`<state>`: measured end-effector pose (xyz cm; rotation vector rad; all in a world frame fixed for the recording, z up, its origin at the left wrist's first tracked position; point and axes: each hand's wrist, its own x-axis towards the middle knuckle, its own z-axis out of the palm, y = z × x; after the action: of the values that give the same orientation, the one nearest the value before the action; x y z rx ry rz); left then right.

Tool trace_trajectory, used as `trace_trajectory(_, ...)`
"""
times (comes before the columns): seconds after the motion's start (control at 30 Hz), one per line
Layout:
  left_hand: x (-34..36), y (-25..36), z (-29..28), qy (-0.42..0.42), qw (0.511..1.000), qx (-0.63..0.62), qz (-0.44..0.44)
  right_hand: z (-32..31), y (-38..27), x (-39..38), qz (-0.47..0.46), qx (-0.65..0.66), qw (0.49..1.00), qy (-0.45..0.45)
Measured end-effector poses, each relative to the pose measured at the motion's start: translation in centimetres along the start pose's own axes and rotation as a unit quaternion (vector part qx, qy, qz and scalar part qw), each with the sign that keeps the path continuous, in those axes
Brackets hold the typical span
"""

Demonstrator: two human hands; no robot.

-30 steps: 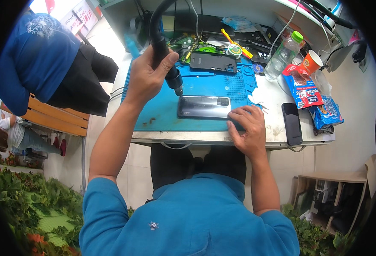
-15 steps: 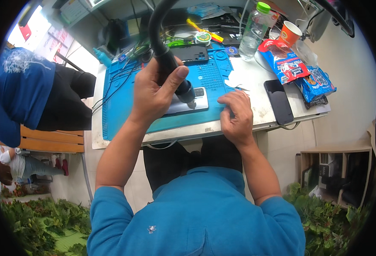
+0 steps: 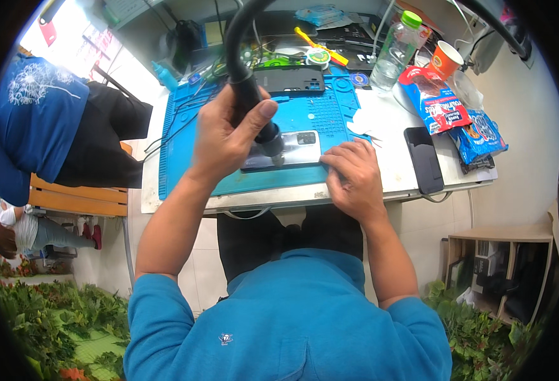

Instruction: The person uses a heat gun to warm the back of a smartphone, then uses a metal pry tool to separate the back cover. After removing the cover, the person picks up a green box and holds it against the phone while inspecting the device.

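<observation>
My left hand is closed around a black hot air gun hanging on a thick hose. Its metal nozzle points down over the back of a silver phone, close above it. The phone lies face down on a blue work mat, camera block at its right end. At the phone's right edge rests my right hand, fingers loosely bent and thumb apart. Its fingertips appear to touch that edge, and nothing is seen inside the hand.
Beyond the silver phone lies a black phone part. To the right are a dark phone, snack packets, a plastic bottle and a paper cup. Cables cross the mat's left side. A person stands at left.
The hot air nozzle has shifted left along the phone's back. My right hand has come in from beside the phone to its right edge. The whole view has moved slightly.
</observation>
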<state>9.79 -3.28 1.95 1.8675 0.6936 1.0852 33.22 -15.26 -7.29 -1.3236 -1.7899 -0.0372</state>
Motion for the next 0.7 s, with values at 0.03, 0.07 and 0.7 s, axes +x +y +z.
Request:
trace_trajectory(0.03, -0.4, -0.2, -0.9, 0.005, 1.0, 0.006, 0.004, 0.0, 0.0, 0.0, 0.0, -0.001, 1.0, -0.001)
trace_trajectory(0.07, -0.7, -0.4, -1.6, 0.035, 0.999, -0.005, 0.004, 0.1, 0.0, 0.0, -0.001, -0.002, 1.0, -0.001)
trace_trajectory(0.7, 6.4, -3.3, 2.9, 0.039, 0.997, 0.003, 0.059, 0.0, 0.2, -0.4, 0.018, 0.005, 0.996, 0.083)
